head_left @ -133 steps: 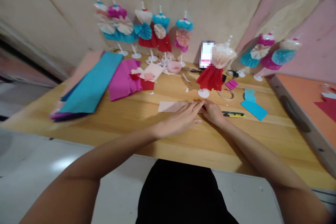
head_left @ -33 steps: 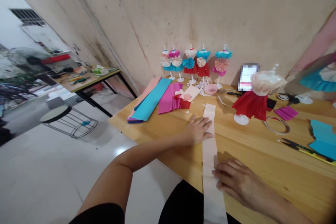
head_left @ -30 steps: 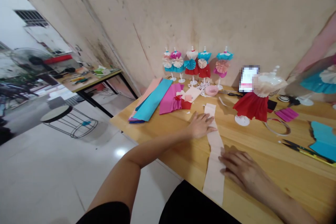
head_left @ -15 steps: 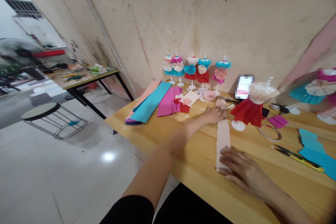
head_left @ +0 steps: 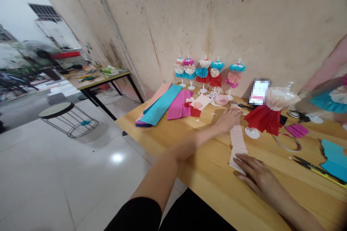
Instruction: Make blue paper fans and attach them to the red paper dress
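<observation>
A pale pink paper strip (head_left: 238, 138) lies on the tabletop (head_left: 187, 162), just left of the dress stand with the red skirt (head_left: 264, 120) and reaching nearer the person than that stand. The left hand (head_left: 230, 120), open with its palm down, covers part of the strip's far end beside the stand, while the right hand (head_left: 256, 173), fingers loosely extended, rests on the near end. Left of the stand are a pink bowl (head_left: 222, 100) and, farther off, a turquoise sheet (head_left: 162, 106).
</observation>
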A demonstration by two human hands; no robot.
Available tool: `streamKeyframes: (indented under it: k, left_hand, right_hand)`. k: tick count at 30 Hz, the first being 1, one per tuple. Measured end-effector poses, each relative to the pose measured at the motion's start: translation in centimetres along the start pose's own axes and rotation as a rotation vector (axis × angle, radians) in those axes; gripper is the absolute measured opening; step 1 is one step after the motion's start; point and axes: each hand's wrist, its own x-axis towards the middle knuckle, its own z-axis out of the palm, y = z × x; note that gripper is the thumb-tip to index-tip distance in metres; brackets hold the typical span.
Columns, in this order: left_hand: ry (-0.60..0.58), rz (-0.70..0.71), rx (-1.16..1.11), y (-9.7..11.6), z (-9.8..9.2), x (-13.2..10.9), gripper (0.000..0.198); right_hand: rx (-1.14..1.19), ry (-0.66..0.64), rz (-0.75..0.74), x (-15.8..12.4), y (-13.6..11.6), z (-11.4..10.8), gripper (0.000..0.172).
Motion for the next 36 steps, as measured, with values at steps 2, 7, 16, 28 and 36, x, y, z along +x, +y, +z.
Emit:
streamKeyframes:
  k: [2,7,16,28,36]
  left_hand:
    - [-0.046,0.043,-0.115,1.4,-0.8,-2.4,0.032]
    - [-0.287,0.3,-0.526,3.8,-2.6,-8.9,0.023]
    - [-0.271,0.266,-0.405,4.2,-3.8,-9.9,0.037]
    - [-0.331,0.214,-0.485,4.9,-2.8,-11.4,0.042]
    - [-0.299,0.228,-0.444,4.8,-2.6,-11.3,0.031]
  right_hand:
    - [0.005,0.008,0.0,0.0,0.3,0.3,0.049]
    - [0.075,0.038,0.006,0.1,0.9,0.7,0.036]
    - [0.164,0.104,0.107,0.4,2.2,0.6,0.032]
    - [0.165,0.135,0.211,0.5,1.5,0.3,0.024]
    - [0.153,0.154,0.207,0.6,1.9,1.0,0.019]
